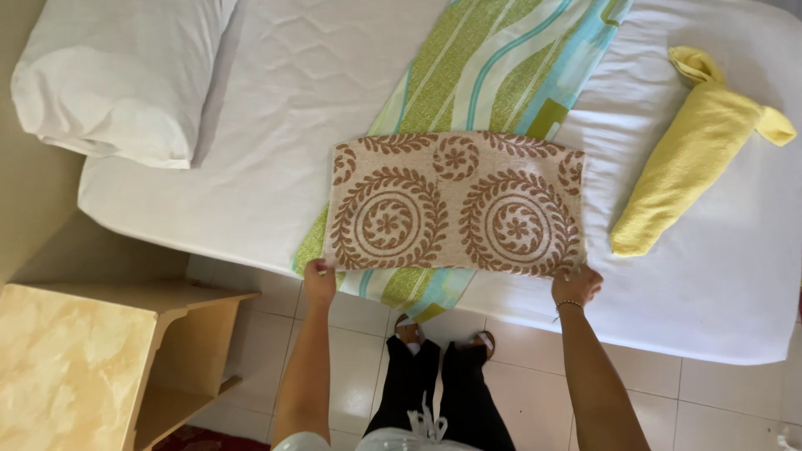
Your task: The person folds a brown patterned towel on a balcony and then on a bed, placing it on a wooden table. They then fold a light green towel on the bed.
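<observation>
Left hand pinched shut on the near left corner of the brown-patterned towel, right hand likewise on its near right corner; towel spread flat beyond both hands over a striped runner; rolled yellow towel right of the right hand; white pillow far left.

both hands, left hand and right hand, seemingly pinch the patterned brown towel's near corners on the bed.

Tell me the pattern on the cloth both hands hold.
Brown leafy wreath circles on a beige cloth, seen in the head view.
</observation>
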